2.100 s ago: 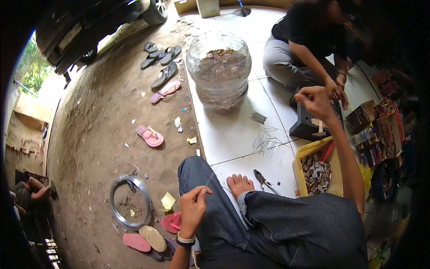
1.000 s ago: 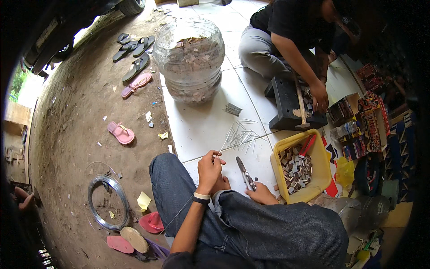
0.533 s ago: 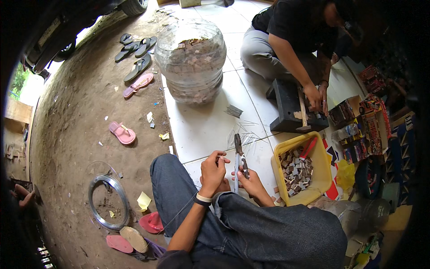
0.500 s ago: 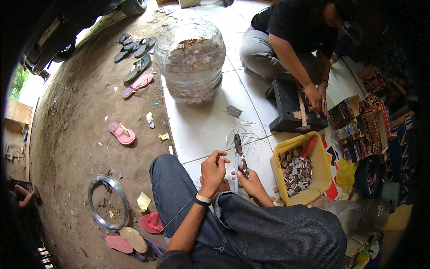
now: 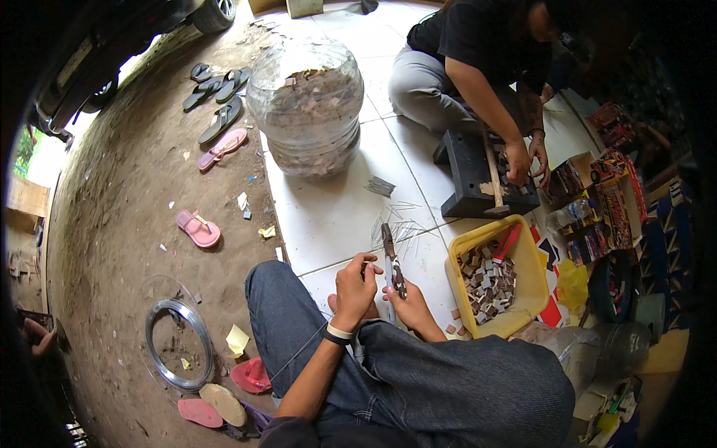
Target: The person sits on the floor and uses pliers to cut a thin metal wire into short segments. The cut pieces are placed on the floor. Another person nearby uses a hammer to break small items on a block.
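Just left of yellow plastic tub [image 5: 532,257]: right hand [image 5: 409,305] gripping slim pliers [image 5: 391,259], left hand [image 5: 355,287] pinching thin wire [image 5: 377,263].

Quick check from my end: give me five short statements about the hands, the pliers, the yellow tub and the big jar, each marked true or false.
1. The right hand holds pliers pointing away from the person. True.
2. The left hand rests flat on the dirt. False: it is raised beside the pliers, fingers pinched together.
3. The yellow tub is empty. False: it holds small brownish pieces.
4. The big clear jar stands on the white tiles. True.
5. The coil of wire lies inside the yellow tub. False: it lies on the dirt at the person's left.
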The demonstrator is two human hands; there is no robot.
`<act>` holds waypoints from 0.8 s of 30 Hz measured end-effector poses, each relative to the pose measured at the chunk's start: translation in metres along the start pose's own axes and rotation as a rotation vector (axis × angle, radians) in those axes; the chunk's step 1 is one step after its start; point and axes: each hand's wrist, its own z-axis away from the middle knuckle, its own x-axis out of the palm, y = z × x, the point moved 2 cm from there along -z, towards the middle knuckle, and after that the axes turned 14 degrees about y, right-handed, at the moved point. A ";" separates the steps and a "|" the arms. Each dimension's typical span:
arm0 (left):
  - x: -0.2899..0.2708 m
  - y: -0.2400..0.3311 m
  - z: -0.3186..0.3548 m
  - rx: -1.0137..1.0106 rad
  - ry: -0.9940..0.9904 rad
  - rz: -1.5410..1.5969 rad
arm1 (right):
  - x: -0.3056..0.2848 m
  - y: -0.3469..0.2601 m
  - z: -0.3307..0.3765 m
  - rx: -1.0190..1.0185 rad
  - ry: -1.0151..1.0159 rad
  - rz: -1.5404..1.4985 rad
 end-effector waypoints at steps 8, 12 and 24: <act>0.001 -0.005 0.000 0.072 0.028 0.019 | 0.000 0.001 0.001 -0.010 0.005 0.051; 0.002 -0.005 -0.001 0.074 0.037 0.024 | 0.000 0.002 0.003 -0.043 0.003 0.131; 0.002 -0.006 -0.001 0.098 0.040 0.007 | 0.001 -0.009 0.011 0.024 0.023 0.158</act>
